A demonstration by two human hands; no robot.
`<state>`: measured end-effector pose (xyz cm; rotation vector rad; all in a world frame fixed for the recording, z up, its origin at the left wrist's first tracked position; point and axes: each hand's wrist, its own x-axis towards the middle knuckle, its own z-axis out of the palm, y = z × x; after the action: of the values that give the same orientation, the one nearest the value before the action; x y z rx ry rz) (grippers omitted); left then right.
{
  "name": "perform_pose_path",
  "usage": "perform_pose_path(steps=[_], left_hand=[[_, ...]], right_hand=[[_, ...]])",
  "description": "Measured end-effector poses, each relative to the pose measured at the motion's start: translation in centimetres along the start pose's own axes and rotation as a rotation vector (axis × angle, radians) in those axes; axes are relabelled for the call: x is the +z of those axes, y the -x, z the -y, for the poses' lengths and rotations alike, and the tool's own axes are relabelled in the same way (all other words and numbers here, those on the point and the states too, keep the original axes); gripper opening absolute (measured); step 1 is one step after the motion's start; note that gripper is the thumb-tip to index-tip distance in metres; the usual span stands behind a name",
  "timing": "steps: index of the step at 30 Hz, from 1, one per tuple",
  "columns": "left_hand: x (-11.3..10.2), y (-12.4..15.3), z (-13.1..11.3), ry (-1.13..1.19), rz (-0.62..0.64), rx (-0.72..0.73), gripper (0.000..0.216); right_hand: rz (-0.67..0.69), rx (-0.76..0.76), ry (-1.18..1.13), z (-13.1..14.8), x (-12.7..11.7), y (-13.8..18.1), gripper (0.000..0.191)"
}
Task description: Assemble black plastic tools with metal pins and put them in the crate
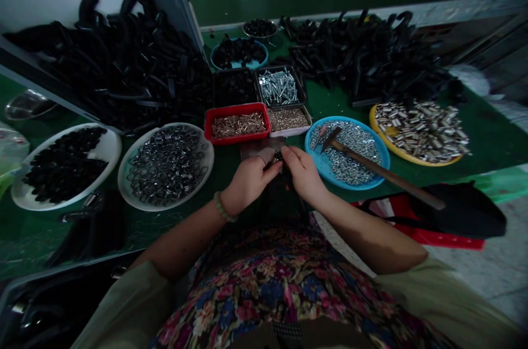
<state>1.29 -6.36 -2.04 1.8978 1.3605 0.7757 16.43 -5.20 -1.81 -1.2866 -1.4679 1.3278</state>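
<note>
Both hands meet at the middle of the bench, over a flat metal plate (251,150). My left hand (249,178), with a beaded bracelet at the wrist, is closed with thumb and fingers pinched on a small black part (279,158). From the other side my right hand (304,176) pinches the same part. Its exact kind is hidden by the fingers. Just beyond the hands stand a red tray (209,132) of small rivet-like pins and a pale tray (295,130) of similar pins.
A wooden-handled hammer (371,165) lies across a blue basin (385,159) of small metal nuts. White basins (124,184) of metal rings and black parts stand left. Black curved handles (152,63) are heaped behind. A yellow basin (412,156) of metal sleeves stands right.
</note>
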Motion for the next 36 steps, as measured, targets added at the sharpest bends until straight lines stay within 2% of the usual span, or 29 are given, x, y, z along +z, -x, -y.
perform_pose_path(steps=[5,8,10,12,14,15,17,19,20,22,24,26,28,29,32,34,36], left_hand=[[0.2,0.6,0.8,-0.013,-0.044,-0.09,0.021],[-0.7,1.4,0.9,-0.019,-0.067,-0.107,0.022],[-1.9,1.8,0.7,-0.03,-0.051,-0.085,0.023],[-3.6,2.1,0.5,-0.047,-0.028,-0.03,0.026],[-5.0,2.2,0.5,-0.095,-0.066,0.028,0.031],[-5.4,2.1,0.6,-0.147,-0.11,0.052,0.033],[-5.2,2.0,0.9,-0.316,-0.15,0.097,0.033],[-3.8,2.0,1.3,-0.524,-0.048,0.17,0.034],[-2.9,2.0,1.6,-0.607,0.029,0.209,0.035],[-1.7,1.7,2.3,-0.684,0.147,0.27,0.039],[-1.9,0.4,3.1,-0.666,0.177,0.297,0.038],[-3.4,-2.2,4.3,-0.65,0.113,0.256,0.033],[-5.4,-5.9,5.7,-0.712,-0.042,0.112,0.03],[-6.3,-7.8,6.5,-0.746,-0.057,0.047,0.029],[-7.5,-12.1,8.6,-0.781,0.071,-0.039,0.028],[-7.4,-13.1,9.3,-0.771,0.114,-0.042,0.026],[-7.0,-13.1,9.6,-0.763,0.093,-0.037,0.027]], right_hand=[[0.062,0.041,-0.141,-1.2,1.7,-0.5,0.043],[0.053,0.018,-0.185,-1.1,2.8,-0.4,0.043],[0.138,0.008,-0.174,-0.9,2.6,-1.1,0.045],[0.287,-0.052,-0.088,-0.6,1.8,-3.4,0.053],[0.382,-0.207,0.147,-0.1,0.8,-7.3,0.061],[0.354,-0.316,0.335,0.1,0.5,-9.5,0.057],[0.277,-0.506,0.857,0.5,0.7,-14.0,0.037],[0.318,-0.595,1.275,0.7,1.5,-17.4,0.022],[0.35,-0.612,1.402,0.6,2.1,-18.4,0.02],[0.4,-0.627,1.502,0.4,3.0,-19.5,0.024],[0.404,-0.641,1.495,0.0,3.5,-19.6,0.024],[0.402,-0.655,1.475,-0.2,3.4,-19.5,0.024],[0.395,-0.656,1.439,-0.2,3.1,-19.3,0.024],[0.389,-0.648,1.415,-0.1,2.9,-19.3,0.024],[0.33,-0.587,1.29,0.3,2.0,-18.9,0.024],[0.288,-0.534,1.117,0.4,0.9,-17.8,0.023],[0.269,-0.471,0.876,0.1,-0.5,-15.9,0.018]])
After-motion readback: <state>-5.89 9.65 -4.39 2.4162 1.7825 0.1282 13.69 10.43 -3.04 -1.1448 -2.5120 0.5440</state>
